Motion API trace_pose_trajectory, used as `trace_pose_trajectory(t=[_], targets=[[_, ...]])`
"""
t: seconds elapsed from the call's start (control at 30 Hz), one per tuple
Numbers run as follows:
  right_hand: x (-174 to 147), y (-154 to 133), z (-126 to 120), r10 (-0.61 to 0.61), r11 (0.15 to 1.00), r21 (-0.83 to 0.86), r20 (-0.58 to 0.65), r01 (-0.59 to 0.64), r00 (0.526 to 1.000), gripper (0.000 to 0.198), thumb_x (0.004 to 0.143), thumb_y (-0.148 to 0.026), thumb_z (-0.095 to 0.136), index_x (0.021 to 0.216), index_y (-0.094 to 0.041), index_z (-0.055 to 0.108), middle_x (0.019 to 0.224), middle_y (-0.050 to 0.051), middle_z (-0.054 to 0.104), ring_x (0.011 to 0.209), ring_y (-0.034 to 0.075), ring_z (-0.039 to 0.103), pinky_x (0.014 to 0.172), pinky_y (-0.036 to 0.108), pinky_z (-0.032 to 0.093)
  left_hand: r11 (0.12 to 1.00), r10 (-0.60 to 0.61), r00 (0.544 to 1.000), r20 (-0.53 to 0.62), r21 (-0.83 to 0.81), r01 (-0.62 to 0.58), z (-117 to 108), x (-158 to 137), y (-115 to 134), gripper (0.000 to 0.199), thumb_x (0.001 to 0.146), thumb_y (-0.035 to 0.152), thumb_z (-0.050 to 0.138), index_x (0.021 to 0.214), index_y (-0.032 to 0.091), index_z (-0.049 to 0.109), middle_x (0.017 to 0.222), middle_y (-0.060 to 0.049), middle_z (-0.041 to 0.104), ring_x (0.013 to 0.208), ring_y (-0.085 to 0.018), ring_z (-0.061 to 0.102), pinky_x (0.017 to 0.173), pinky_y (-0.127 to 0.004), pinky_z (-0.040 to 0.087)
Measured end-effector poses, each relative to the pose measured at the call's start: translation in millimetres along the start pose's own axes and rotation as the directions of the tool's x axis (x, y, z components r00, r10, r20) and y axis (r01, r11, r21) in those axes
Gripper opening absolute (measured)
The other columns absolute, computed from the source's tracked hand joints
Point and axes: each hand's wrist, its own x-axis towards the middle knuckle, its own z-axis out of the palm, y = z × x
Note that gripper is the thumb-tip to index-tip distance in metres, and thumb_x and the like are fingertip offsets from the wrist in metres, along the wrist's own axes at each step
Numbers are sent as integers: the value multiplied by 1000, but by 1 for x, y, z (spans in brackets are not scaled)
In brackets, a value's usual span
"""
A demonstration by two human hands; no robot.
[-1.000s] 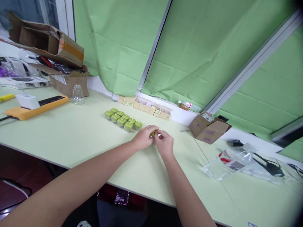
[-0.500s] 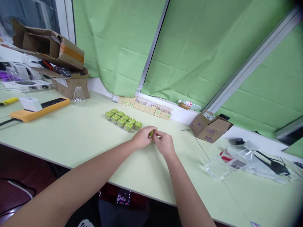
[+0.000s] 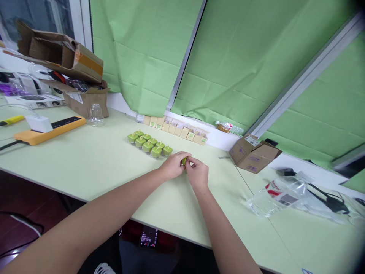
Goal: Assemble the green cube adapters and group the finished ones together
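Above the table (image 3: 94, 163), my left hand (image 3: 173, 166) and my right hand (image 3: 197, 172) meet, both closed on one small green piece (image 3: 184, 161). Fingers cover most of it, so its full shape is hidden. The right thumb and fingers pinch it from the right side, while the left fingers wrap round it. Just left of my hands stands a cluster of several small green blocks (image 3: 148, 145), rounded, each with a pale yellow stem-like tip and clear plastic about its base. Behind them runs a row of small tan cartons (image 3: 178, 130) along the wall.
At left lie an orange power strip (image 3: 54, 131) with a white plug, a clear plastic cup (image 3: 96, 114) and stacked cardboard boxes (image 3: 88, 102). To the right are another cardboard box (image 3: 253, 154) and a large clear bottle (image 3: 276, 196). A phone (image 3: 148, 236) shows below the table edge.
Less of the green piece shows between my fingers now, and both hands have shifted very slightly. The view has moved a little; the other things stay in place.
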Motion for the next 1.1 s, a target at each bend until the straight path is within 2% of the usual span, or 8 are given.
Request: trace_pose_trajectory(t=[0.2, 0.37, 0.53, 0.63, 0.7, 0.77, 0.97, 1.1], targets=[[3, -4, -8, -17, 996, 90, 72, 11, 997, 27, 88, -38, 51, 98, -27, 73, 82, 0, 74, 65, 16, 65, 70, 27, 48, 996, -72, 995, -62, -55, 68, 0, 3, -2, 49, 73, 7, 58, 121, 17, 61, 108, -7, 68, 85, -16, 63, 82, -29, 52], [7, -1, -7, 130, 942, 301, 73, -146, 989, 29, 80, -45, 62, 96, -22, 71, 90, 4, 73, 58, 14, 63, 58, 27, 51, 992, -72, 995, -75, -112, 63, 2, 3, -2, 48, 74, 9, 59, 121, 18, 61, 106, -6, 69, 77, -13, 62, 77, -26, 52], [14, 4, -7, 304, 783, 536, 114, -317, 946, 45, 65, -47, 78, 96, -19, 63, 97, 6, 68, 56, 12, 61, 41, 23, 47, 976, -107, 992, -74, -199, 90, 2, 4, 3, 45, 78, 15, 61, 123, 18, 61, 107, -5, 69, 81, -13, 64, 79, -25, 54], [17, 4, -12, 365, 649, 621, 255, -441, 896, 51, 61, -44, 82, 99, -18, 62, 95, 7, 69, 65, 15, 65, 44, 23, 50, 970, -90, 992, -83, -235, 69, 0, 4, 7, 47, 77, 13, 61, 124, 19, 60, 113, -6, 68, 90, -15, 66, 82, -25, 54], [18, 2, -16, 337, 563, 649, 386, -512, 859, 48, 62, -43, 83, 99, -17, 63, 91, 7, 71, 70, 16, 67, 50, 24, 53, 972, -69, 994, -84, -231, 48, -2, 5, 9, 49, 77, 13, 61, 125, 19, 59, 119, -6, 67, 96, -15, 65, 84, -25, 54], [18, 1, -20, 306, 491, 681, 450, -544, 839, 45, 64, -39, 83, 98, -17, 65, 88, 7, 72, 70, 15, 67, 55, 25, 55, 976, -57, 996, -74, -213, 40, -3, 5, 12, 51, 77, 12, 60, 127, 20, 59, 122, -6, 66, 96, -16, 65, 84, -25, 54], [17, 2, -22, 291, 315, 772, 474, -551, 831, 34, 65, -32, 84, 89, -17, 66, 85, 5, 73, 67, 14, 67, 63, 26, 58, 973, -48, 997, -55, -230, 34, -6, 3, 20, 61, 73, 11, 60, 132, 21, 55, 119, -6, 66, 88, -15, 64, 78, -25, 55], [18, 4, -22, 267, 255, 773, 521, -581, 810, 28, 69, -30, 82, 89, -18, 66, 90, 5, 74, 74, 16, 70, 69, 27, 59, 912, -115, 993, -34, -399, 92, -5, 6, 15, 62, 72, 6, 55, 132, 21, 55, 113, -6, 68, 89, -15, 64, 79, -26, 55]])
